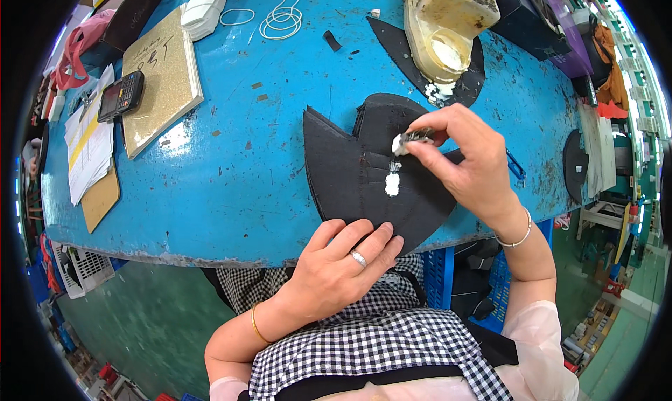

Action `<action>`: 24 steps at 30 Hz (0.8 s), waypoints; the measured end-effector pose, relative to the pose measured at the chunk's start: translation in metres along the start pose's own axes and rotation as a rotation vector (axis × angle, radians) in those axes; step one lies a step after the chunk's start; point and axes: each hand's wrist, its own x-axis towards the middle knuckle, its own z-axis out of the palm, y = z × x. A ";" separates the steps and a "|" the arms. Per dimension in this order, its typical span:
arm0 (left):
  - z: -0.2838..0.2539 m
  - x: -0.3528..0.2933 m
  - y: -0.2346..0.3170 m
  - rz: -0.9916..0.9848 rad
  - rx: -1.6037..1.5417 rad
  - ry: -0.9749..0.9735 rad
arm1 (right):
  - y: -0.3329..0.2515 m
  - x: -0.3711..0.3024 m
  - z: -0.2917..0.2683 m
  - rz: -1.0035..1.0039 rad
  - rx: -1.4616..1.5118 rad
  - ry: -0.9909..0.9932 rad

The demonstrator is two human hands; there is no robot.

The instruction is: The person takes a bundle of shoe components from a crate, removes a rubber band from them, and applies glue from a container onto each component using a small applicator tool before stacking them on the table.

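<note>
Head view, panels (334, 166): lay on the table (245, 170), within both hands' reach.
Right hand (470, 154): pinched a dark tool (421, 136), likely for control.
Left hand (343, 261): fingers rested on the panels' near edge, seemingly steadying; thumb hidden, grip couldn't be told.
Tub (435, 26): stood on a sheet (400, 49), perhaps against spills.

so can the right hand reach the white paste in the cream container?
Likely yes: nothing visible blocks the right hand from the white paste; the cream container is open at its near end.

Flat black pieces (371, 180), stacked, white-daubed
</note>
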 end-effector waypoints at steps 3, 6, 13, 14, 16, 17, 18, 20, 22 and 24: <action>0.000 -0.001 -0.002 0.021 0.012 -0.005 | -0.003 -0.002 0.001 -0.044 -0.028 -0.026; -0.001 0.003 0.000 0.018 -0.018 0.010 | -0.016 -0.015 -0.001 -0.087 0.010 -0.141; -0.005 0.010 -0.002 0.042 0.037 0.020 | -0.011 -0.019 -0.024 0.320 0.464 0.129; -0.004 0.010 -0.003 0.062 0.019 0.068 | -0.006 -0.017 -0.023 0.328 0.592 0.187; -0.009 0.008 -0.005 0.087 -0.003 0.119 | -0.001 -0.017 -0.023 0.315 0.703 0.233; -0.020 0.003 -0.005 0.109 0.003 0.178 | 0.001 -0.020 -0.024 0.308 0.813 0.286; -0.031 -0.004 -0.006 0.130 0.009 0.237 | 0.003 -0.023 -0.025 0.312 0.807 0.293; -0.051 -0.019 -0.015 0.015 0.046 0.256 | 0.005 -0.030 -0.026 0.331 0.629 0.281; -0.051 -0.040 -0.031 -0.154 0.155 0.319 | -0.002 -0.033 -0.021 0.350 0.589 0.214; -0.049 -0.050 -0.044 -0.315 0.266 0.250 | -0.004 -0.032 -0.013 0.370 0.449 0.108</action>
